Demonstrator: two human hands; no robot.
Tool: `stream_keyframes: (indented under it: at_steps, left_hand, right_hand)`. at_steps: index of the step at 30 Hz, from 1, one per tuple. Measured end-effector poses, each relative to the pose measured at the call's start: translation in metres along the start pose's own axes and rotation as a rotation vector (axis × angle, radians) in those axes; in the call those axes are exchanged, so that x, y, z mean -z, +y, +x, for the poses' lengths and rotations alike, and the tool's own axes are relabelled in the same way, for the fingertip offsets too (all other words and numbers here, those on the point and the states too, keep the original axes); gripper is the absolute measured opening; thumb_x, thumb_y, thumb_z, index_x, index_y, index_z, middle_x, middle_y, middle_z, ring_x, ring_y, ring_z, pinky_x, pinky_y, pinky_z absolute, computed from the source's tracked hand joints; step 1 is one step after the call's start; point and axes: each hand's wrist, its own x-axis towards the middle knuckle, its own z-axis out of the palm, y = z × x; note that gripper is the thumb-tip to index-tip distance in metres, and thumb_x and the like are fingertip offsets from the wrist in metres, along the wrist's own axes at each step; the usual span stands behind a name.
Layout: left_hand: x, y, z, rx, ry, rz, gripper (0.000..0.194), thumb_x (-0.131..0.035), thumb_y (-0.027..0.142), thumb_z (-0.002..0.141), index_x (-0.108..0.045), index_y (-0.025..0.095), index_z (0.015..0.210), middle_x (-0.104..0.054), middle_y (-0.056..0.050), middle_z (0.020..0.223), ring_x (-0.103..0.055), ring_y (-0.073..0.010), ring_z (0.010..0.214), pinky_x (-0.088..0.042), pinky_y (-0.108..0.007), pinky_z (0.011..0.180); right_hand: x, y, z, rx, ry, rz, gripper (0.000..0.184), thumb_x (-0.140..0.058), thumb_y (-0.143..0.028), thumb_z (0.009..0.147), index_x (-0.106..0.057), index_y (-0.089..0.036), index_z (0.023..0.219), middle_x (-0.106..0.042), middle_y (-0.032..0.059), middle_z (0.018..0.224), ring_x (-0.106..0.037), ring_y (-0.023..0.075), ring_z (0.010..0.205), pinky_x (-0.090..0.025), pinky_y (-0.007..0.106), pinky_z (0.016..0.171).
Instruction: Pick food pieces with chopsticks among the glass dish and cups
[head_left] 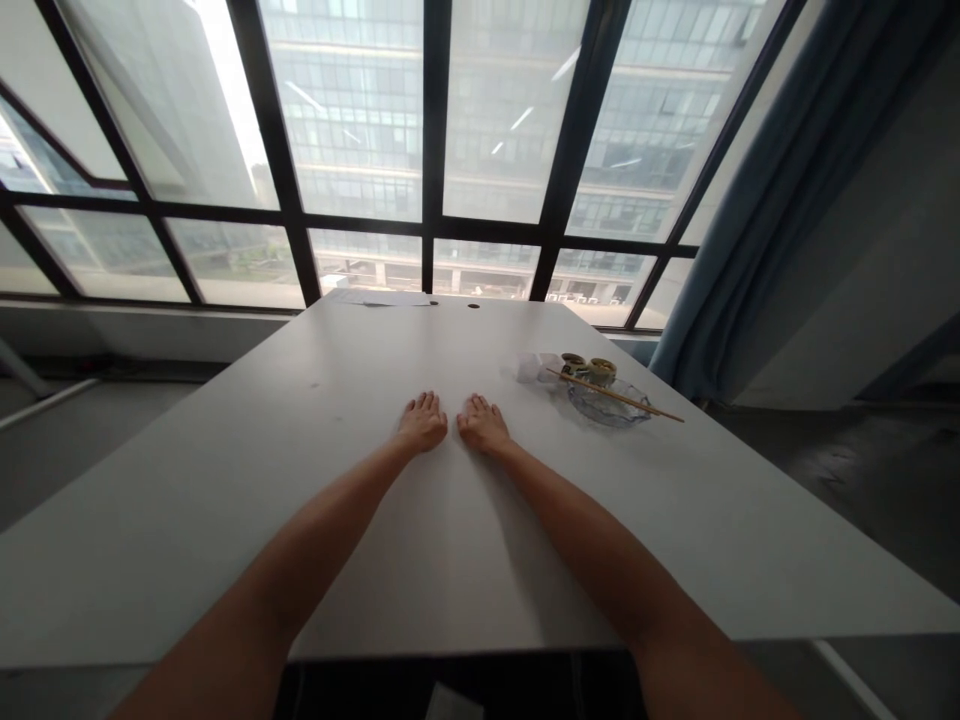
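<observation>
My left hand (pixel 424 421) rests palm down on the white table (pixel 405 560), fingers stretched forward and nothing held. Beside it, a small gap away, my right hand (pixel 482 424) lies flat in the same way, also holding nothing. To the right of my right hand stands a transparent bowl (pixel 611 408) with a wavy rim. Thin wooden sticks, like chopsticks (pixel 637 403), lie across its top. Behind the bowl are two tape rolls (pixel 601 371), yellowish-green in colour. Two whitish translucent containers (pixel 528 367) sit left of the rolls; their kind is hard to make out.
White paper sheets (pixel 382 298) lie at the table's far left edge, near two dark round holes (pixel 473 306). Beyond the table is a large window with black frames (pixel 435 120). A blue curtain (pixel 750 220) hangs on the right.
</observation>
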Motion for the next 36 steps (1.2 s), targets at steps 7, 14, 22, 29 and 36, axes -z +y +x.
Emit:
stream_keyframes:
  at_steps: [7,14,22,29,36]
  left_hand:
    - [-0.002,0.0,0.0,0.005,0.018,-0.016,0.062,-0.021,0.033,0.099,-0.027,0.001,0.151,-0.022,-0.018,0.161,-0.019,-0.028,0.15,-0.017,-0.043,0.121]
    - [-0.002,-0.001,0.0,0.01,0.013,-0.028,0.061,-0.022,0.034,0.099,-0.028,0.003,0.151,-0.022,-0.018,0.161,-0.019,-0.0275,0.15,-0.018,-0.044,0.12]
    - [0.004,0.001,-0.003,0.026,0.004,-0.052,0.061,-0.022,0.032,0.099,-0.026,0.002,0.151,-0.021,-0.018,0.161,-0.018,-0.0275,0.15,-0.016,-0.044,0.121]
    - [0.013,0.011,-0.014,0.059,-0.022,-0.104,0.059,-0.025,0.03,0.098,-0.028,0.005,0.151,-0.019,-0.018,0.162,-0.017,-0.0276,0.151,-0.017,-0.047,0.121]
    - [0.108,0.016,-0.097,-0.215,0.049,-0.504,0.057,-0.034,0.053,0.099,-0.07,0.011,0.11,-0.074,-0.011,0.108,-0.069,-0.0263,0.102,-0.053,-0.039,0.092]
  right_hand:
    - [-0.003,0.003,0.002,-0.02,-0.011,-0.002,0.064,-0.026,-0.038,0.1,-0.026,-0.004,0.155,-0.019,0.0139,0.162,-0.016,0.0231,0.149,-0.01,0.042,0.12]
    - [-0.003,0.002,0.002,-0.025,-0.008,-0.003,0.064,-0.026,-0.038,0.1,-0.026,-0.005,0.155,-0.019,0.0132,0.162,-0.016,0.0227,0.149,-0.01,0.041,0.121]
    - [-0.003,0.001,0.003,-0.024,-0.012,0.003,0.064,-0.025,-0.037,0.1,-0.026,-0.004,0.155,-0.019,0.0137,0.162,-0.016,0.0231,0.149,-0.01,0.041,0.121]
    - [0.012,-0.01,-0.011,-0.008,-0.031,0.049,0.061,-0.029,-0.032,0.101,-0.027,-0.001,0.154,-0.018,0.0183,0.161,-0.016,0.0264,0.149,-0.011,0.044,0.121]
    - [0.103,0.009,-0.097,0.275,-0.011,0.304,0.038,-0.056,-0.041,0.095,-0.067,-0.017,0.123,-0.069,0.0099,0.118,-0.065,0.0266,0.107,-0.052,0.036,0.092]
